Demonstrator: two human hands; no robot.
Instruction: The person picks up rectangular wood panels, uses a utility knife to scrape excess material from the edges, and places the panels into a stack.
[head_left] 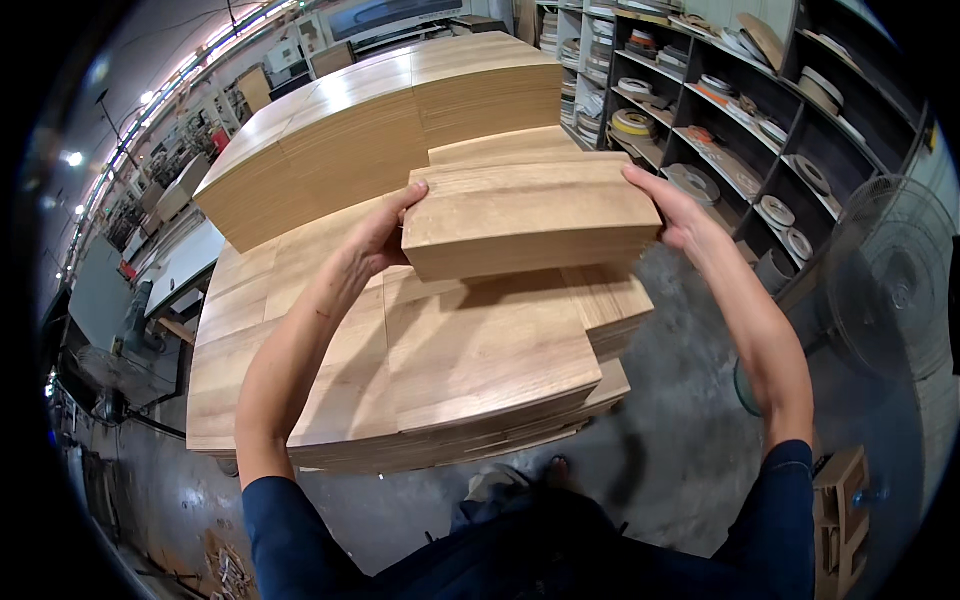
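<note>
Between my two hands is a thick stack of wood-grain boards (530, 205), held up by its short ends. My left hand (388, 228) is closed on the left end, thumb on the top face. At the opposite end my right hand (678, 208) grips in the same way, its thumb at the far corner. The fingers of both hands are mostly hidden behind and under the boards. Beneath the held stack spreads a broad low pile of similar boards (480, 345), with its right edge stepped. Shadows of my arms and the load fall across its top.
Taller stacks of boards (350, 140) rise behind the low pile. Dark shelves (745, 115) with rolls of edging tape stand at the right. A pedestal fan (885, 270) is near my right arm. Grey concrete floor (690, 400) lies around the pile.
</note>
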